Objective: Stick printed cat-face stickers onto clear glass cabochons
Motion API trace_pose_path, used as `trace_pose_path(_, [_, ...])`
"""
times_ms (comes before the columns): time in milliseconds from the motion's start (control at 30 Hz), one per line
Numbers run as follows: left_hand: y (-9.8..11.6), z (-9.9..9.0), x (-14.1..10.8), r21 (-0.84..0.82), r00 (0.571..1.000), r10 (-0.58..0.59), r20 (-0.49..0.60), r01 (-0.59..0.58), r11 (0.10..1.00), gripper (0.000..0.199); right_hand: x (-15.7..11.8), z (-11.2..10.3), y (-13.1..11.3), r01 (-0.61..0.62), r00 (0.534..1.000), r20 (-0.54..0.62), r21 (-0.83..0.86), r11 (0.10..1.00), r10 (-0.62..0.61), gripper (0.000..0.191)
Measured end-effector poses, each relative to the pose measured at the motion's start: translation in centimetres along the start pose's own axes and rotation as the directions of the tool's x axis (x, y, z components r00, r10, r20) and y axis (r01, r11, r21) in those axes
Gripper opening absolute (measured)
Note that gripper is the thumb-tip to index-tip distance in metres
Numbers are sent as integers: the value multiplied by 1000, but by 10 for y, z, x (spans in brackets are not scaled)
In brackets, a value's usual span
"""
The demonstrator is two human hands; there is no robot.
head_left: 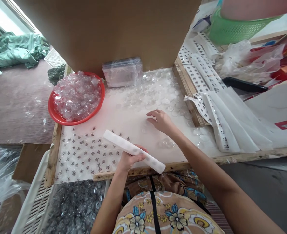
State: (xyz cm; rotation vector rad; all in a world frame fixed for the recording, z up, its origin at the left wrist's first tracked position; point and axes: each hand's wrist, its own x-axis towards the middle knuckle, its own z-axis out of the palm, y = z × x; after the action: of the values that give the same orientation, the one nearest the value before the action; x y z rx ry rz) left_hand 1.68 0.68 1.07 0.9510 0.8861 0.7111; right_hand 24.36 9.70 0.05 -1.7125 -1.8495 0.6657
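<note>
My left hand is wrapped around a rolled white sticker sheet, with dark prints showing faintly through it. The roll slants over the table's front edge. Above the white table surface, my right hand has its fingers bent and the thumb apart from them, nothing visible between. Clear domed discs lie close to that wrist. Many more clear discs are spread toward the back. To the left, rows of clear pieces with small animal-face prints cover the surface.
A red basin heaped with clear discs stands at the left. Behind are a plastic-wrapped block and a large cardboard panel. Wooden strips edge the work area. Printed sticker strips and a green basket lie right.
</note>
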Motion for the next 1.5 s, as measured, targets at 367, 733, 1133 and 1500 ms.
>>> trace_pose_path(367, [-1, 1, 0, 12, 999, -37, -18, 37, 999, 28, -41, 24, -15, 241, 964, 163, -192, 951, -212, 18])
trace_pose_path(733, [-1, 2, 2, 46, 999, -30, -25, 31, 998, 29, -24, 3, 8, -160, 985, 82, 141, 977, 150, 20])
trace_pose_path(1133, [-2, 0, 3, 60, 999, -34, -7, 34, 998, 28, -74, -44, 31, 36, 970, 241, -166, 986, 5, 58])
trace_pose_path(1500, [-4, -1, -2, 29, 999, -19, -37, 20, 999, 27, -48, -7, 28, -71, 996, 58, 35, 997, 69, 30])
